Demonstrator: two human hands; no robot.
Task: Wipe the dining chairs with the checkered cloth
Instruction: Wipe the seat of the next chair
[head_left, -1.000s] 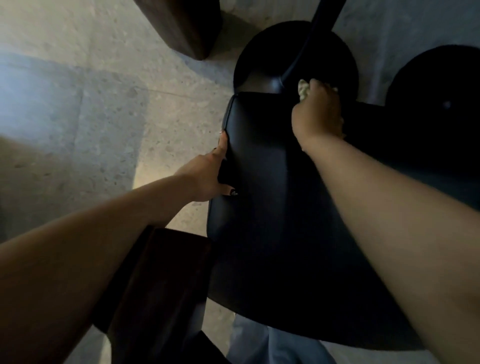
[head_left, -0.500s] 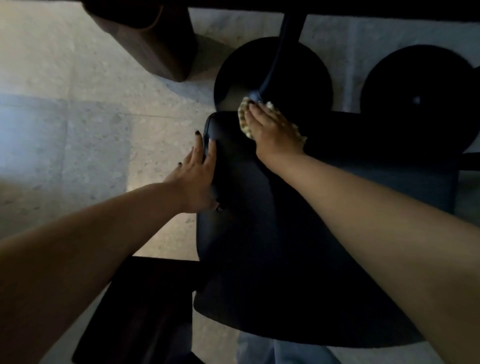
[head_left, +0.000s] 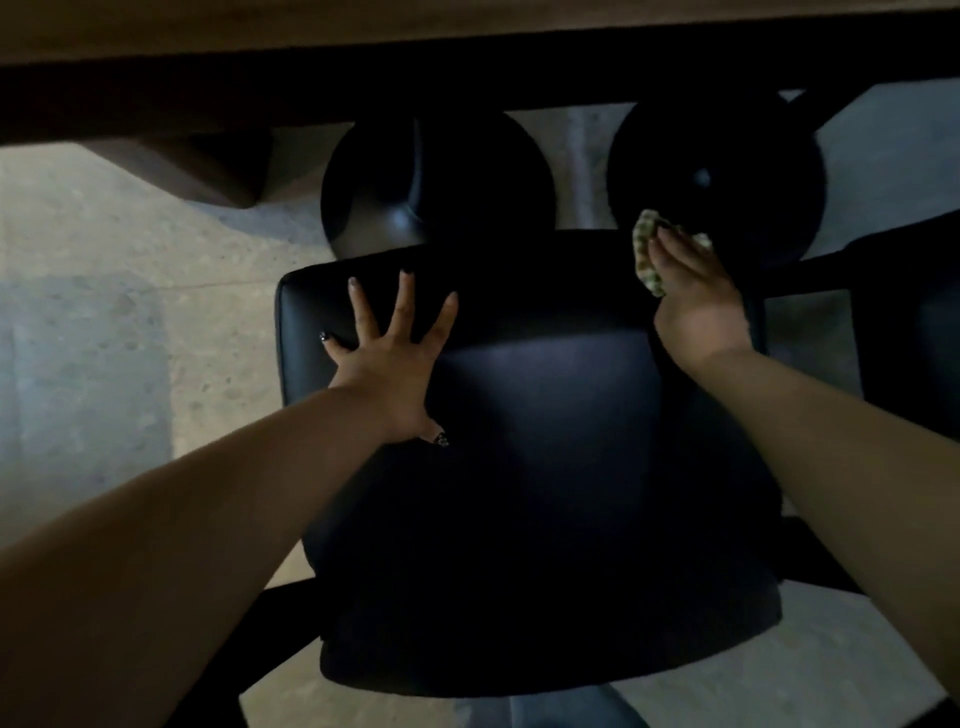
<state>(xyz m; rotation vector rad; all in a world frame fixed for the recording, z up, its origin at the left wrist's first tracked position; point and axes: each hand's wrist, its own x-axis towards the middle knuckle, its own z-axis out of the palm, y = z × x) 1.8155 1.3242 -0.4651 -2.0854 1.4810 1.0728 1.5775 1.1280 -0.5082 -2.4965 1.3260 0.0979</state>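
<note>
A black padded dining chair (head_left: 545, 467) fills the middle of the view, seen from above. My left hand (head_left: 387, 358) lies flat on its seat near the far left corner, fingers spread wide. My right hand (head_left: 698, 306) presses the checkered cloth (head_left: 645, 254) onto the seat's far right corner, fingers straight over it. Only the cloth's green-and-cream edge shows beside and beyond the fingers.
Two round black pedestal bases (head_left: 436, 187) (head_left: 717, 176) stand on the pale stone floor (head_left: 104, 312) beyond the seat. A dark wooden table edge (head_left: 467, 62) spans the top. Part of another dark chair (head_left: 904, 322) sits at the right.
My right hand slid the cloth from the seat's far left to its far right corner. My left hand left the seat's side edge and now lies flat on top, fingers spread.
</note>
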